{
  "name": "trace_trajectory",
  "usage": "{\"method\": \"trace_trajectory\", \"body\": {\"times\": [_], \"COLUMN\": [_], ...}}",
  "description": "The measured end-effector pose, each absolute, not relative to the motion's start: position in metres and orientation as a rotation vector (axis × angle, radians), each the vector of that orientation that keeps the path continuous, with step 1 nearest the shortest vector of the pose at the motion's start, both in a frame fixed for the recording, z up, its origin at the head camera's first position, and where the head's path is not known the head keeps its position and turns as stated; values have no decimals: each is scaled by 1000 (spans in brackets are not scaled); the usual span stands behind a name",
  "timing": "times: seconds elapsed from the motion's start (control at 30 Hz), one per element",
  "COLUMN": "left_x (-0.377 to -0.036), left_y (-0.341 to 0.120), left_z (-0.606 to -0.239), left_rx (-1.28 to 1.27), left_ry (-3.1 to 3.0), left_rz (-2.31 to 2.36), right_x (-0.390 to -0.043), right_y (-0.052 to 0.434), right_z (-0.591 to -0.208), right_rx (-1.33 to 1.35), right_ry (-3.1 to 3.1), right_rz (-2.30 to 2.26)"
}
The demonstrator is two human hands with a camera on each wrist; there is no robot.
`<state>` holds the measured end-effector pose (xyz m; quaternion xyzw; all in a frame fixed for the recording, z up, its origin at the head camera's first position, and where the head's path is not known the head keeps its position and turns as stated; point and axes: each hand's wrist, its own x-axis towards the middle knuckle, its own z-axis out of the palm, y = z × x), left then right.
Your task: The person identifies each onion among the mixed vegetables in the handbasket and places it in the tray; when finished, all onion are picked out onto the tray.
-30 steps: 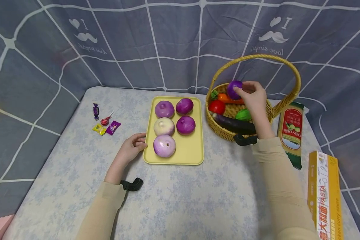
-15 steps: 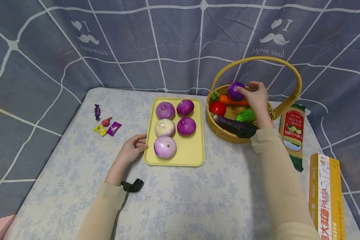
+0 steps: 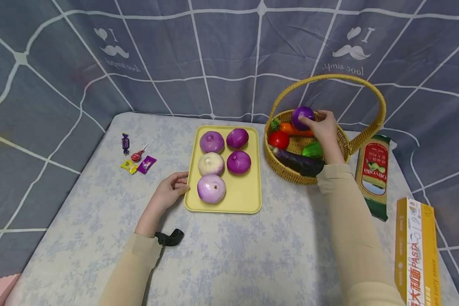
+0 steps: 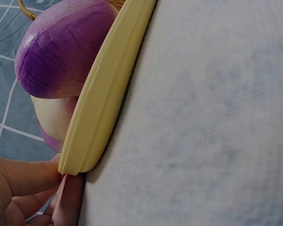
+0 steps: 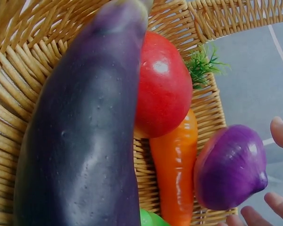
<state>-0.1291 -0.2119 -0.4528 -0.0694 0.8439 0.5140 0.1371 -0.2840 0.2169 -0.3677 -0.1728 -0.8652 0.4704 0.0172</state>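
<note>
The near half of the tabletop lies bare between the two sleeves, open to a pass from the near edge. Mid-tabletop, the tray carries five onions; only its near right corner is free. A narrow bare strip runs between tray and basket. The basket's handle arches over it, and the eggplant, tomato, carrot and cucumber crowd its floor. Along the right edge lie the pasta bag and box. Candies sit near the left edge. The curtain closes the far edge.

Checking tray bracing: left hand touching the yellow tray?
Touching. Left wrist view shows left hand fingertips against the yellow plastic tray corner.
</note>
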Motion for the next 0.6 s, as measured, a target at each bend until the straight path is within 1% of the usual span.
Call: {"method": "trace_trajectory", "body": {"times": [0.23, 0.6], "left_x": [-129, -128], "left_y": [-211, -212], "left_z": [-452, -452], "left_rx": [-211, -208], "left_ry": [2437, 2447], "left_rz": [1492, 1491], "right_x": [-287, -292], "right_y": [215, 210], "right_z": [-370, -374], "right_rx": [-580, -578], "right_ry": [-2715, -2785], "right_rz": [1480, 1505]}}
